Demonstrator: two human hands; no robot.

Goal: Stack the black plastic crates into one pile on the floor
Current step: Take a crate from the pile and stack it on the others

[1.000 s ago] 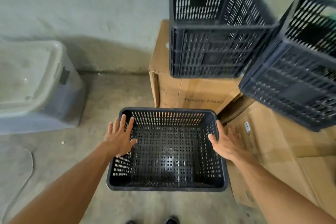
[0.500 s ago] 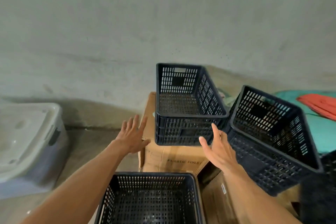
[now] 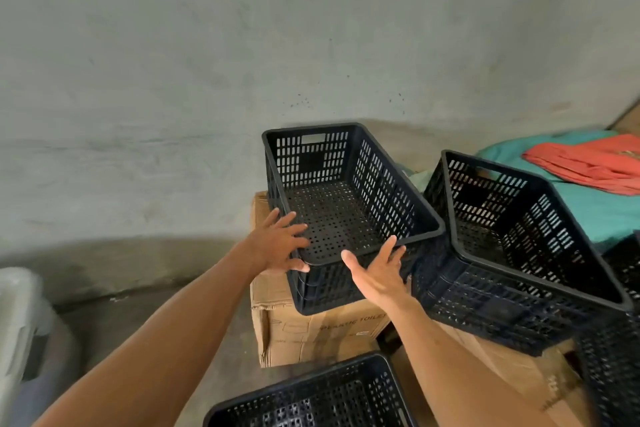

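Cardboard box (image 3: 311, 333) front reads "PLASTIC TOILE", the rest hidden. On it stands the middle crate (image 3: 349, 211). Left hand (image 3: 277, 246) and right hand (image 3: 377, 274), fingers spread and gripping nothing, meet its near corners. Right crate (image 3: 519, 246) abuts it; floor crate (image 3: 311, 395) lies nearest.

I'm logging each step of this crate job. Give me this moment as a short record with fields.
left hand: open, on the near left corner of the crate on the box
right hand: open, at that crate's near rim
crate on the box: upright, empty, resting on a cardboard box
tilted crate: to its right, leaning
floor crate: below, empty
stacked so far: none seen
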